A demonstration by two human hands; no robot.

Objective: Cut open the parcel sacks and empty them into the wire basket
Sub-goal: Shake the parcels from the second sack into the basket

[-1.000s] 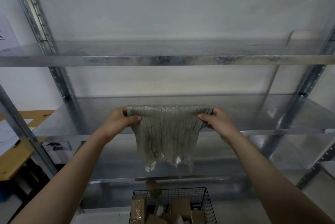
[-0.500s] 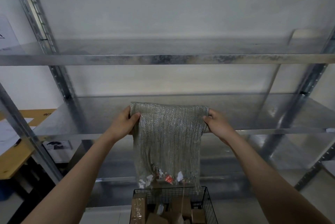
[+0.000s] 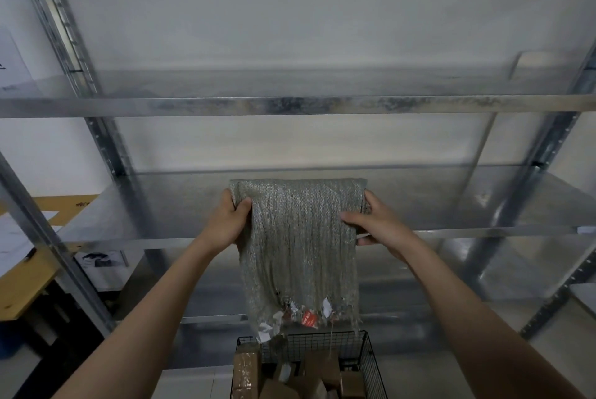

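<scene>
A grey woven parcel sack [image 3: 300,243] hangs upside down in front of the metal shelving, its frayed cut mouth at the bottom with torn white and red label scraps. My left hand [image 3: 227,222] grips its upper left corner and my right hand [image 3: 375,224] grips its upper right edge. Directly below the mouth stands the black wire basket [image 3: 371,350], which holds several brown cardboard parcels [image 3: 246,369]. The sack looks flat and limp.
Galvanised steel shelves [image 3: 483,205] run across the view at several heights, with slotted uprights [image 3: 106,140] on both sides. A wooden desk [image 3: 29,272] with papers and a pen stands at the left. Pale floor shows beside the basket.
The sack has stretched out longer, its frayed mouth dropping toward the basket rim. Both hands shifted slightly up and closer together on the top corners.
</scene>
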